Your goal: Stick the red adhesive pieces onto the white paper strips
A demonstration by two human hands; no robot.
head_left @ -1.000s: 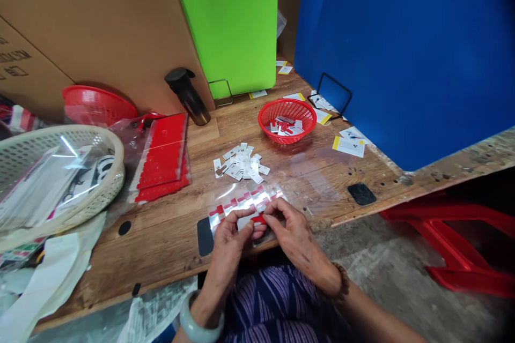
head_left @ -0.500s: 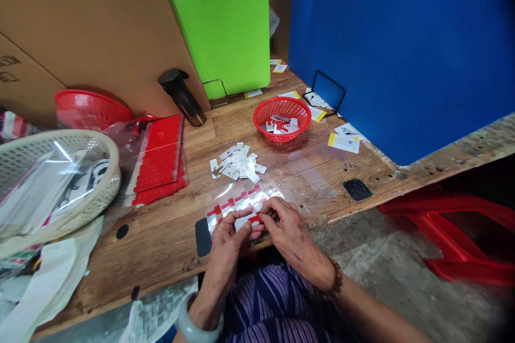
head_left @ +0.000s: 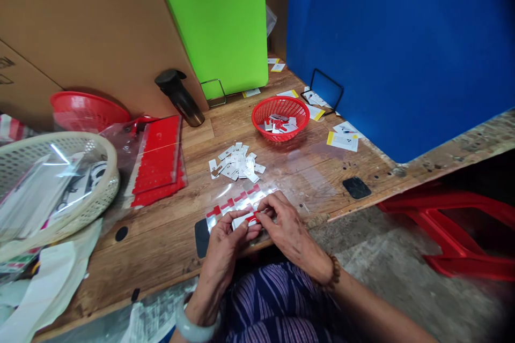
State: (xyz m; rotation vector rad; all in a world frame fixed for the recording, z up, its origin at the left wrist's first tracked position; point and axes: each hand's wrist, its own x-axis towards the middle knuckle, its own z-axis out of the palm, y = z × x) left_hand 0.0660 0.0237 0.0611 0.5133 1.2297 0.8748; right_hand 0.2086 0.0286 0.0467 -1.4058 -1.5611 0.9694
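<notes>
Small workshop, worn wooden workbench [head_left: 161, 241], heaped white tags [head_left: 238, 162], red parts basket [head_left: 281, 136], bare concrete floor [head_left: 354, 257]

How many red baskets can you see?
2. One red basket sits mid-table with white and red pieces inside; another red basket is at the left, behind the cream basket. More could be hidden behind things.

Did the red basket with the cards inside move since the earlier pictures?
No. Against the right-hand black patch on the table, the red basket stays put; only the camera's view shifted.
</notes>
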